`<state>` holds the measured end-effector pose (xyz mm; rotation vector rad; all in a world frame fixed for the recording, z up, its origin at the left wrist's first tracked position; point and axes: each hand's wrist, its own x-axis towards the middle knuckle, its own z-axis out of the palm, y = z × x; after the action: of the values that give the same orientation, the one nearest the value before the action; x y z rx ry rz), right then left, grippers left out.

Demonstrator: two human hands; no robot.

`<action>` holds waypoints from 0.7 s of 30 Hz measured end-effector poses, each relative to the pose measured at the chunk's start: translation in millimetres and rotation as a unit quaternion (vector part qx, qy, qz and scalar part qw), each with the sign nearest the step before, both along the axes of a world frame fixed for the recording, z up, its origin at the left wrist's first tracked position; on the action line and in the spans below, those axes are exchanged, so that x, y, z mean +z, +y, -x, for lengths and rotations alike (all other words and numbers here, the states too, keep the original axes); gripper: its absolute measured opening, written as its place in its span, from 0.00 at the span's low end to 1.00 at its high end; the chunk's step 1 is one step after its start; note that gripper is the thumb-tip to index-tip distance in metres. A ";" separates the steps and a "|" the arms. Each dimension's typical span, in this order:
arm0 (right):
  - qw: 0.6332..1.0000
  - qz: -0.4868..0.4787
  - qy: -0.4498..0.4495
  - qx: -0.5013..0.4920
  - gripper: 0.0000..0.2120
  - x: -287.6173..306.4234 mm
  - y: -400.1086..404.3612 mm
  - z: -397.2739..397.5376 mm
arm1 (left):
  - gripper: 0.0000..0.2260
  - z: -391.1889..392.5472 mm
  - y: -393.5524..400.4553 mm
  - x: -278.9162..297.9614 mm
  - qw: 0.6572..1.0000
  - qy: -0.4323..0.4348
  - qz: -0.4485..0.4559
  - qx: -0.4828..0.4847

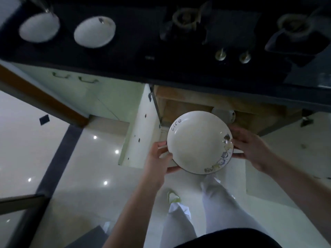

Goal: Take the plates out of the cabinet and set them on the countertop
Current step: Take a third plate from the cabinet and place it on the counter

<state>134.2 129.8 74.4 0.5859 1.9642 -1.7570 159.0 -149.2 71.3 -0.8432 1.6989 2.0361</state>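
Observation:
A white plate [197, 140] with a dark rim, small printed figures and the word "life" hangs in front of the open cabinet [188, 102], below the dark countertop [136, 51]. My left hand [159, 156] grips its left edge, thumb on the rim. My right hand [250, 147] holds the right edge, fingers curled under it. Two white plates [39, 26] [95, 31] lie on the countertop at the left. Another white dish [224, 114] shows inside the cabinet behind the held plate.
The cabinet door [141, 126] stands open to the left of the plate. A gas hob with two burners [186, 20] [295, 27] and two knobs [220, 55] fills the countertop's right half. My legs [206, 212] stand on the glossy tiled floor below.

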 end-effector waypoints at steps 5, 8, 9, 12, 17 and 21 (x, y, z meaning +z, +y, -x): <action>0.997 0.064 0.035 -0.014 0.19 55.9 5.5 -54.9 | 0.15 -33.0 -15.0 58.1 0.997 0.058 0.035 -0.044; 0.994 0.100 0.042 -0.028 0.18 77.4 14.4 -82.8 | 0.16 -53.8 -7.8 84.0 0.992 0.095 0.062 -0.051; 0.992 0.113 0.046 -0.035 0.18 84.1 19.5 -91.8 | 0.16 -61.5 -2.5 91.5 0.991 0.108 0.064 -0.052; 0.988 0.138 0.058 -0.047 0.17 102.8 44.3 -120.7 | 0.18 -87.3 22.2 107.8 0.988 0.126 0.071 -0.059; 0.985 0.154 0.055 -0.061 0.16 126.9 102.9 -177.3 | 0.19 -133.5 81.7 124.7 0.983 0.135 0.094 -0.076; 0.978 0.176 0.053 -0.099 0.17 133.6 149.8 -226.0 | 0.19 -163.8 122.5 140.2 0.977 0.156 0.093 -0.108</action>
<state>360.1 279.6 208.0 0.5876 1.6452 -2.2372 322.8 -26.7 211.4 -0.3792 2.0739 1.9609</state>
